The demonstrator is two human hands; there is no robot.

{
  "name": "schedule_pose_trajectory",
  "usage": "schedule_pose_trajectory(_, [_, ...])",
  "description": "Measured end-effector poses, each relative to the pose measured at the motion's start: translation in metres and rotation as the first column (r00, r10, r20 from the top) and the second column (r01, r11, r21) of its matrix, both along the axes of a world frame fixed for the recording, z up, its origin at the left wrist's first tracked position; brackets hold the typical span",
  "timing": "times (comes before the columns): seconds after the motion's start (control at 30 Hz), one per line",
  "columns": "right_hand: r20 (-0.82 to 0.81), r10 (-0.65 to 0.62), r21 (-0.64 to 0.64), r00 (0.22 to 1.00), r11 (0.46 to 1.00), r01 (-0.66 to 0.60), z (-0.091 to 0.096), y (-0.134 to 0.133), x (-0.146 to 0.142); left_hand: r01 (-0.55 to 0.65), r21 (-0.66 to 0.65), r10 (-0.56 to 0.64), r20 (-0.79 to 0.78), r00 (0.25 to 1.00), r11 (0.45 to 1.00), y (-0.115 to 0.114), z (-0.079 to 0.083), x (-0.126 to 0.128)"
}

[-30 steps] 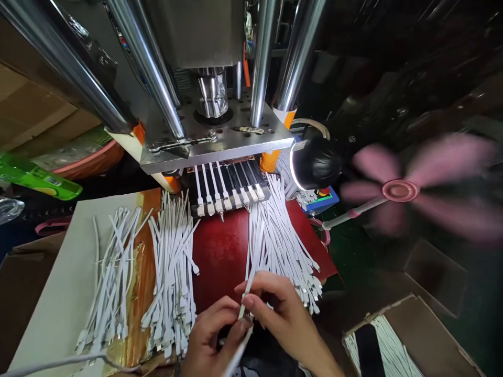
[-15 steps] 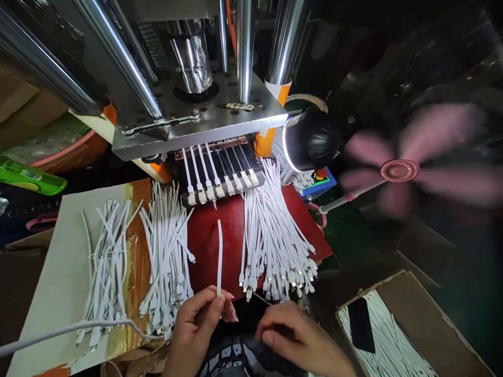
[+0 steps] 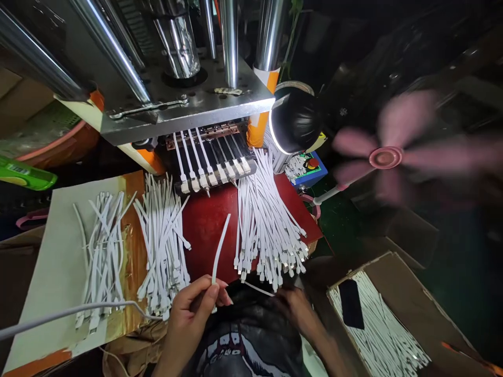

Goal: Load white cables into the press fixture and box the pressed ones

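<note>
My left hand [image 3: 195, 309] pinches a short white cable [image 3: 221, 246] between thumb and fingers; its free end points up and curves slightly right. My right hand [image 3: 297, 312] is low on the right, over the dark clothing, and motion smears its fingers. A thin white strip [image 3: 257, 288] reaches to its fingertips, but I cannot tell whether they grip it. Ahead, a black mould block [image 3: 214, 170] under the press holds several white cables with connectors at its front edge. Bundles of white cables lie left [image 3: 163, 246] and right [image 3: 269, 225] of the red surface [image 3: 208, 230].
The press plate [image 3: 188, 115] overhangs the mould, with a wrench on top. A lit black lamp [image 3: 296, 123] and a spinning pink fan [image 3: 385, 157] stand right. More cables lie on a pale board [image 3: 57, 251]. A cardboard box [image 3: 422, 293] holds white strips and a dark phone-like slab.
The whole view has shifted slightly. My right hand has moved right, away from my left hand, uncovering more of the thin strip. The cable in my left hand now leans and bends right.
</note>
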State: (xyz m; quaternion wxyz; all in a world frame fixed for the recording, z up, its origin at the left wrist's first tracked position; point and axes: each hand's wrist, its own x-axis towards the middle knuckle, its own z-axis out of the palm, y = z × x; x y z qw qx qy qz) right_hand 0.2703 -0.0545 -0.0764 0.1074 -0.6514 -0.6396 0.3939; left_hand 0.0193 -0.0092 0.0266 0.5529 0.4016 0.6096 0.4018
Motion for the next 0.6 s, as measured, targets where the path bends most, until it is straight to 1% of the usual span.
schedule_pose_trajectory(0.03, [-0.055,0.021,-0.046,0.998,0.999,-0.023,0.013,-0.003,0.005,-0.007,0.002,0.007,0.001,1.000,1.000,-0.001,0.001,-0.001])
schedule_pose_trajectory(0.1, [-0.142,0.015,-0.139,0.990,0.990,-0.035,0.041,-0.009,0.015,-0.007,0.015,0.007,-0.001,1.000,1.000,-0.003,0.003,-0.002])
schedule_pose_trajectory(0.17, [-0.204,-0.022,-0.164,0.979,0.986,-0.012,0.068,-0.013,0.021,0.007,0.040,-0.007,-0.006,1.000,0.999,-0.005,0.004,-0.003])
schedule_pose_trajectory(0.2, [-0.275,-0.022,-0.164,0.961,0.986,-0.024,0.080,-0.014,0.024,0.017,0.054,-0.017,-0.004,1.000,0.998,-0.005,0.005,-0.003])
schedule_pose_trajectory(0.23, [-0.386,-0.014,-0.166,0.922,0.985,-0.055,0.090,-0.013,0.025,0.030,0.067,-0.030,0.002,1.000,0.997,-0.006,0.005,-0.003])
schedule_pose_trajectory(0.27, [-0.519,-0.011,-0.172,0.855,0.981,-0.092,0.098,-0.010,0.025,0.048,0.079,-0.048,0.010,0.999,0.996,-0.006,0.004,-0.003])
schedule_pose_trajectory(0.33, [-0.743,-0.030,-0.188,0.668,0.968,-0.165,0.110,-0.002,0.021,0.109,0.103,-0.111,0.016,0.994,0.989,-0.007,0.001,-0.003])
schedule_pose_trajectory(0.37, [-0.795,-0.033,-0.186,0.605,0.964,-0.191,0.114,0.005,0.017,0.144,0.120,-0.146,0.009,0.989,0.982,-0.007,-0.001,-0.003])
schedule_pose_trajectory(0.4, [-0.801,-0.017,-0.165,0.599,0.967,-0.194,0.117,0.011,0.012,0.180,0.139,-0.181,-0.004,0.983,0.974,-0.006,-0.003,-0.003])
schedule_pose_trajectory(0.43, [-0.763,0.015,-0.123,0.646,0.978,-0.168,0.120,0.018,0.005,0.214,0.159,-0.213,-0.024,0.977,0.964,-0.006,-0.005,-0.003])
schedule_pose_trajectory(0.47, [-0.692,0.050,-0.057,0.720,0.991,-0.123,0.122,0.025,-0.002,0.239,0.178,-0.235,-0.045,0.971,0.954,-0.005,-0.007,-0.003])
schedule_pose_trajectory(0.5, [-0.608,0.074,0.026,0.791,0.997,-0.073,0.124,0.032,-0.010,0.255,0.192,-0.247,-0.063,0.967,0.948,-0.005,-0.008,-0.003])
schedule_pose_trajectory(0.53, [-0.533,0.084,0.110,0.842,0.993,-0.030,0.125,0.039,-0.019,0.261,0.202,-0.250,-0.078,0.965,0.944,-0.004,-0.009,-0.002])
schedule_pose_trajectory(0.57, [-0.489,0.088,0.181,0.868,0.984,0.001,0.125,0.045,-0.027,0.268,0.211,-0.254,-0.090,0.963,0.940,-0.004,-0.009,-0.002])
schedule_pose_trajectory(0.6, [-0.478,0.090,0.230,0.874,0.973,0.025,0.125,0.052,-0.035,0.269,0.219,-0.253,-0.099,0.962,0.938,-0.003,-0.009,-0.002])
